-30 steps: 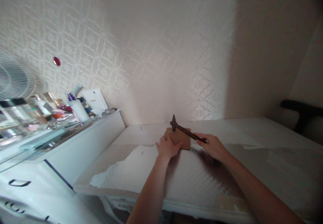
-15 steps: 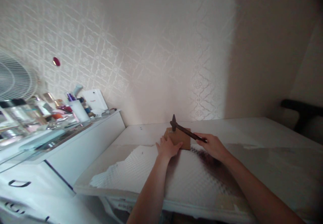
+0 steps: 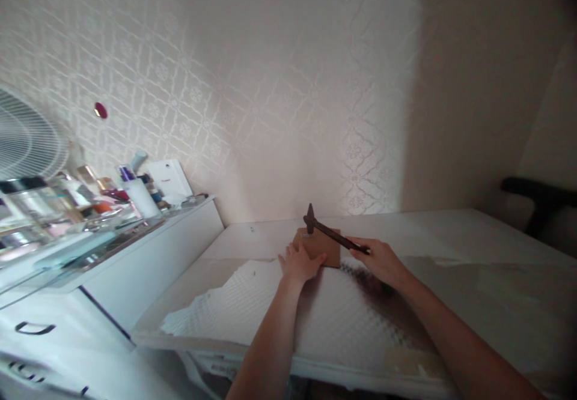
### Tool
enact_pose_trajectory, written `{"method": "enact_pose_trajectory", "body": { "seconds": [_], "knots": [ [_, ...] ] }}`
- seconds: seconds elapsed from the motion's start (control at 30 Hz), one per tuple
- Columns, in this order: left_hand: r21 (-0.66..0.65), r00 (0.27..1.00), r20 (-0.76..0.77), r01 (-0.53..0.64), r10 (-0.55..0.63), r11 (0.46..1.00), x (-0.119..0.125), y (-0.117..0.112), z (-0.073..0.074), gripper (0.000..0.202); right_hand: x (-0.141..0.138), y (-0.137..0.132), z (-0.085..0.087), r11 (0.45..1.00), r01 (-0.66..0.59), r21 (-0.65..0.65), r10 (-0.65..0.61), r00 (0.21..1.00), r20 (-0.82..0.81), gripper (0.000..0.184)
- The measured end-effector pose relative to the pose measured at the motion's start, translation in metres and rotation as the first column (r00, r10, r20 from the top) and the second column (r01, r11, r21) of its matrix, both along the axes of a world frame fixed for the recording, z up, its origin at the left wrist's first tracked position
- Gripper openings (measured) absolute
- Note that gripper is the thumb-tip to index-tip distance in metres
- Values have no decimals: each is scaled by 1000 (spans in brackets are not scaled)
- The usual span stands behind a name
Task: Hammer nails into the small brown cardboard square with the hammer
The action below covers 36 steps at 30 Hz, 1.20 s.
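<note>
My right hand (image 3: 378, 260) is closed around the handle of a hammer (image 3: 332, 234). The hammer's dark head is over the far left part of a flat brown board (image 3: 328, 252), its lower face at or just above the surface; I cannot tell if they touch. Close to the head, a small pale mark or object shows on the board, too small to name. My left hand (image 3: 301, 263) lies on the board's near left part with its fingers spread, pressing it flat. Beneath the board is a white table (image 3: 252, 244).
A torn, textured white sheet (image 3: 225, 304) covers the table's near part. On the left, a white drawer cabinet (image 3: 157, 256) carries several bottles, a white box (image 3: 170, 178) and a fan (image 3: 27, 139). A patterned wall rises behind. A black armrest (image 3: 538, 199) stands at the right.
</note>
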State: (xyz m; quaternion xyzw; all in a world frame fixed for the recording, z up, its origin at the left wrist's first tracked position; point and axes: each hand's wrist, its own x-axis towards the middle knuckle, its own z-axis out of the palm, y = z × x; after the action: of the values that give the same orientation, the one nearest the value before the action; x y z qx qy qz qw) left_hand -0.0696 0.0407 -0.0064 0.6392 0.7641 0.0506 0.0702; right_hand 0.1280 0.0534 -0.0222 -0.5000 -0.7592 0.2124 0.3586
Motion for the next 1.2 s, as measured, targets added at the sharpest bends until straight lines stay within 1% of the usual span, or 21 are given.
{"method": "enact_pose_trajectory", "body": {
  "seconds": [0.27, 0.67, 0.83, 1.2],
  "knots": [
    [-15, 1000, -5, -1, 1, 1000, 0, 0, 0, 91, 0, -1, 2, 1000, -2, 1, 2, 1000, 0, 40],
    [-25, 1000, -9, -5, 5, 1000, 0, 1, 0, 91, 0, 1, -1, 1000, 11, 4, -11, 1000, 1, 41],
    [-19, 1000, -5, -1, 1, 1000, -1, 2, -1, 92, 0, 2, -2, 1000, -4, 0, 4, 1000, -1, 40],
    [-9, 1000, -8, 0, 0, 1000, -1, 2, -1, 92, 0, 2, -3, 1000, 15, 19, -14, 1000, -9, 40]
  ]
}}
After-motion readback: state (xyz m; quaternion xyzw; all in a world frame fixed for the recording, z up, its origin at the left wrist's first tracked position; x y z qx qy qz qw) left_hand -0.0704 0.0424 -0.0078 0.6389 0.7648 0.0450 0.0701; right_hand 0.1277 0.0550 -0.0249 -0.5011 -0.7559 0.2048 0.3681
